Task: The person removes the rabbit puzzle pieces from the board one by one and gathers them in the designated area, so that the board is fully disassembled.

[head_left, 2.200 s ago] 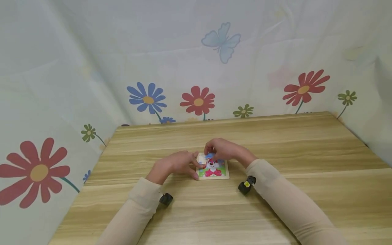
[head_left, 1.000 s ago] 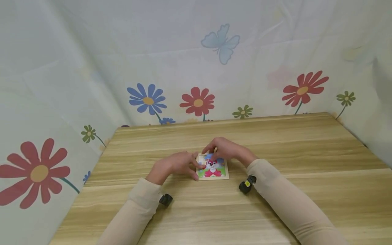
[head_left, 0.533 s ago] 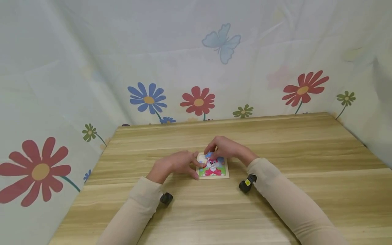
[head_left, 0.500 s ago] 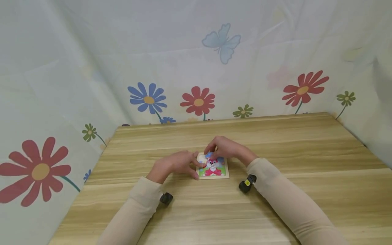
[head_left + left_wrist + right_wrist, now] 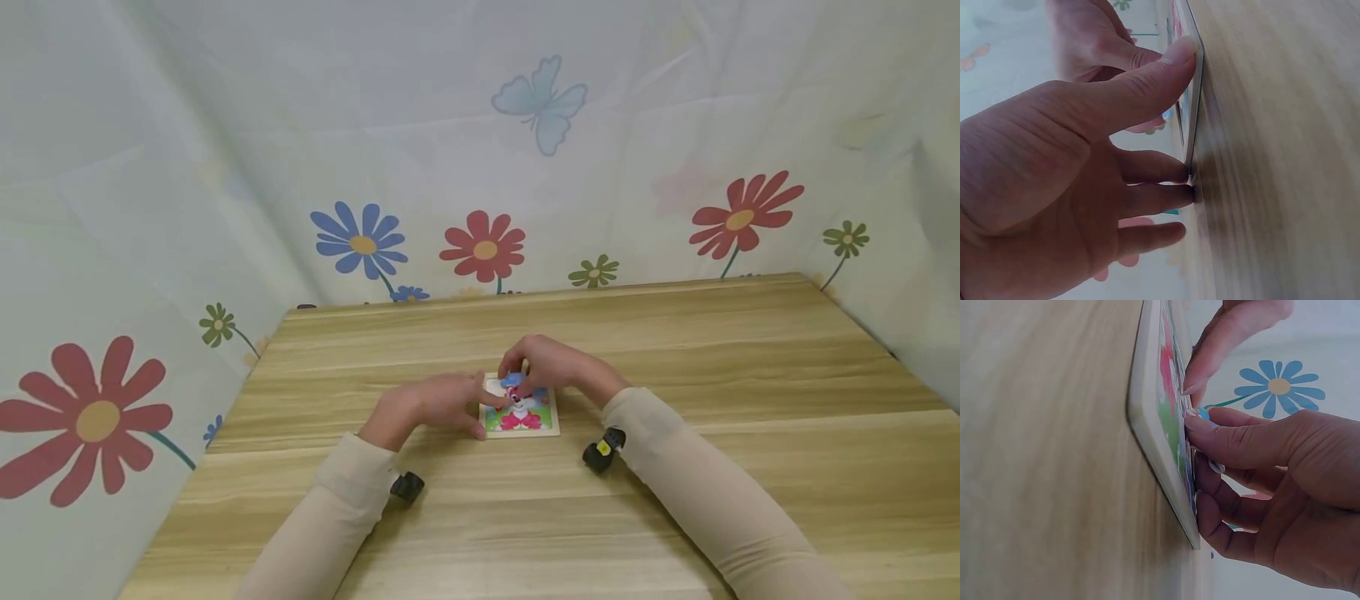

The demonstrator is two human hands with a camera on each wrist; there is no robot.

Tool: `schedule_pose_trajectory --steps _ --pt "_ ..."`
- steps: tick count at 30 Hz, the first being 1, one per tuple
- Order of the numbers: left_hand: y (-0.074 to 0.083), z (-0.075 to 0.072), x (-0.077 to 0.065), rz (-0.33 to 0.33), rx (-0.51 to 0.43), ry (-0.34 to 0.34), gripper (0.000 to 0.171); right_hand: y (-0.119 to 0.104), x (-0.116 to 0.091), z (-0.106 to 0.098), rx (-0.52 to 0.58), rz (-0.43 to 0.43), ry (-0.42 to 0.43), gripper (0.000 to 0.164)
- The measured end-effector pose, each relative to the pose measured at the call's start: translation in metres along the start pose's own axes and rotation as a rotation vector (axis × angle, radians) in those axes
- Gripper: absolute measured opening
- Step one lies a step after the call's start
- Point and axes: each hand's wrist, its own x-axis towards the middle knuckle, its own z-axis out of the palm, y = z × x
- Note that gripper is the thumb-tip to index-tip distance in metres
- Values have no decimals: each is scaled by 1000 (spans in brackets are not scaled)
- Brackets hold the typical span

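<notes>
A small square jigsaw puzzle (image 5: 522, 422) in a pale wooden frame lies on the table, showing a red and white cartoon animal on green and blue. My left hand (image 5: 446, 402) is at its left side, thumb pressing the frame edge (image 5: 1196, 106) and index finger stretched over the picture. The other left fingers are straight, with tips by the frame and tabletop. My right hand (image 5: 551, 362) bends over the puzzle's far part, thumb and fingers pinching a blue puzzle piece (image 5: 512, 380), mostly hidden by the fingers. A pale bare patch shows at the far left corner inside the frame.
The wood-grain table (image 5: 675, 500) stretches around the puzzle on all sides. A white cloth backdrop (image 5: 420, 125) with flowers and a butterfly hangs behind and to the left. Black wrist cameras (image 5: 407, 487) sit below each sleeve cuff.
My left index finger has reached further right over the picture, now close to the right thumb. The right hand has shifted only slightly at the puzzle's far part; the frame has stayed in place.
</notes>
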Motion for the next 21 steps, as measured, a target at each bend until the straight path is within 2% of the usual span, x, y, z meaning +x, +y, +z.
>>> schedule_pose_trajectory --steps 4,13,17,21 --pt "2 0 -2 -15 -11 -41 58 2 0 1 -1 -4 -1 23" --pt "2 0 -3 -24 -16 -66 54 7 0 -3 64 10 8 28" --pt "2 -1 -3 -23 -4 -67 53 5 -4 -9 64 3 12 31" --pt "3 -1 -2 -33 -7 -68 53 6 -18 -23 46 -6 22 32"
